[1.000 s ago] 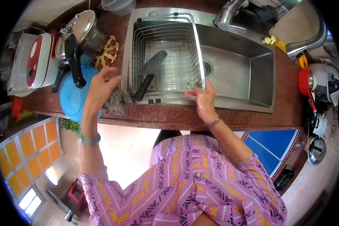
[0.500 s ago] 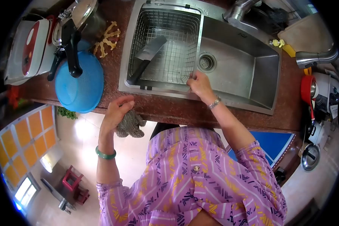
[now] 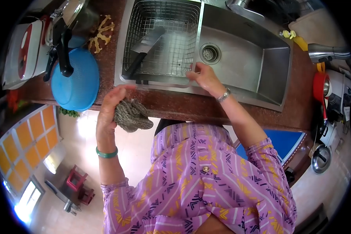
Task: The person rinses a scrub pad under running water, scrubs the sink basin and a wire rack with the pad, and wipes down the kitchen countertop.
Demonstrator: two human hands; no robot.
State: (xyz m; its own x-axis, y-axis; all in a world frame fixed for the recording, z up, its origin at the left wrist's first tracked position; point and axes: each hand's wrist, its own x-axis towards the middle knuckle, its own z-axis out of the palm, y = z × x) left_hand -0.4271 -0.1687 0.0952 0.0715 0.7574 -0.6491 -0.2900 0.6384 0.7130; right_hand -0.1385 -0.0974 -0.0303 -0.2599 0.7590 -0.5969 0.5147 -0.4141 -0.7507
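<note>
Moved: left hand (image 3: 107,107) with crumpled grey cloth (image 3: 130,115), nearer steel wire basket (image 3: 179,64).
Fingers: left's clamped on cloth, beside red-brown worktop's (image 3: 163,99) front edge; right hand's (image 3: 207,79) pinching basket's near-right corner.
Feel: probably soft; grasp bunched.

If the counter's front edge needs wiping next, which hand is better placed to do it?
Probably the left: the left hand holds the bunched cloth right beside the counter's front edge. The right hand has no cloth and is at the wire basket's near corner.
</note>
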